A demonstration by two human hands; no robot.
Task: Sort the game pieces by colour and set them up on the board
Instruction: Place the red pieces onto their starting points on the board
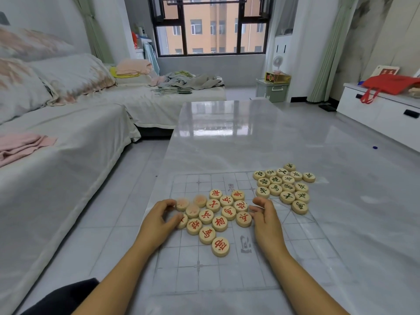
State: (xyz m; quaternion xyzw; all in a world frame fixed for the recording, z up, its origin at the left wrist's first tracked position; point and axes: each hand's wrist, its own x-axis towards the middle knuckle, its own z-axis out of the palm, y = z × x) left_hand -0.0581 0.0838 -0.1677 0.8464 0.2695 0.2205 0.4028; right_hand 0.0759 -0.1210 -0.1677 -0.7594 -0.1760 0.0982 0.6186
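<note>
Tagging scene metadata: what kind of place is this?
Most likely a home living room: a covered sofa with cushions, a glossy coffee table holding the xiangqi board, and a curtained window.
</note>
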